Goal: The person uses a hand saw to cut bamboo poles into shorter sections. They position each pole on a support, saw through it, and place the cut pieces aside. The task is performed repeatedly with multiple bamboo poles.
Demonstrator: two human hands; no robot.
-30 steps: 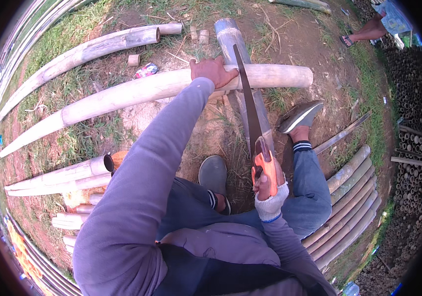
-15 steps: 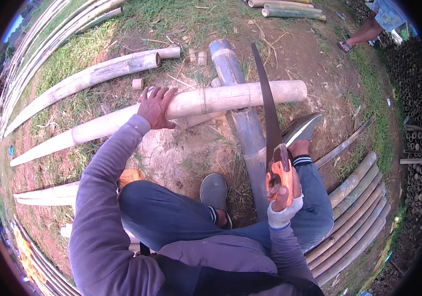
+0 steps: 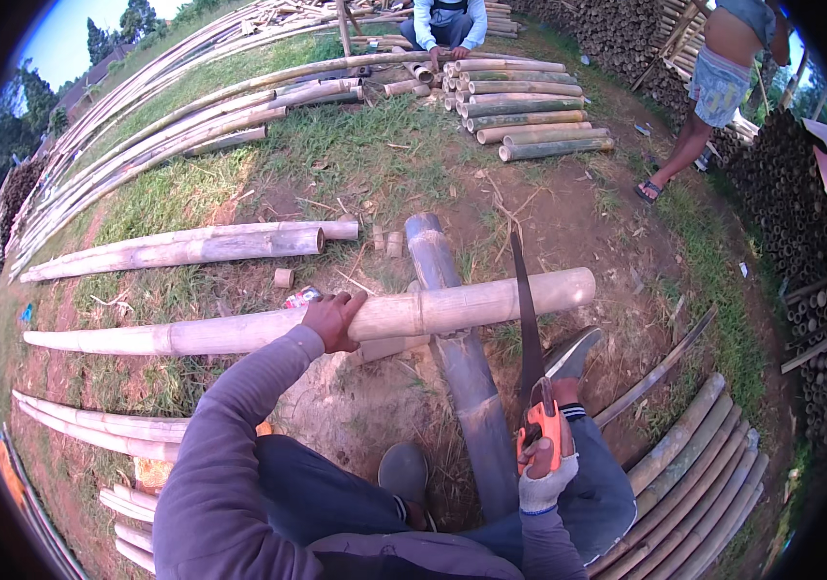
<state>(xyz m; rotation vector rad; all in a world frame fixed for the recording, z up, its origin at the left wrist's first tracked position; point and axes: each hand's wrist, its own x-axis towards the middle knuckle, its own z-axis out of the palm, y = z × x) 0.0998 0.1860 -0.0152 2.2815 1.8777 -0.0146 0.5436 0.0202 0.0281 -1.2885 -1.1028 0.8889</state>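
Note:
A long pale bamboo pole [image 3: 472, 302] lies across a darker bamboo log [image 3: 457, 372] on the ground. My left hand [image 3: 333, 321] grips the pole from above, left of the crossing. In my right hand [image 3: 546, 474], in a fingerless white glove, is a handsaw [image 3: 529, 329] with an orange handle. Its long dark blade points away from me and passes in front of the pole near its right end; whether it touches the bamboo I cannot tell. My shoe [image 3: 573, 353] is just right of the blade.
Cut bamboo lengths [image 3: 684, 474] lie at my right. More poles [image 3: 181, 246] stretch out at the left. Farther off, a person [image 3: 447, 24] crouches by a bamboo stack [image 3: 530, 101]. Another person [image 3: 713, 97] stands at the far right beside piled bamboo [image 3: 771, 184].
The view has tilted up, bringing the crouching person and the far bamboo stack into sight. My left hand stays on the pole, and my right hand still holds the saw.

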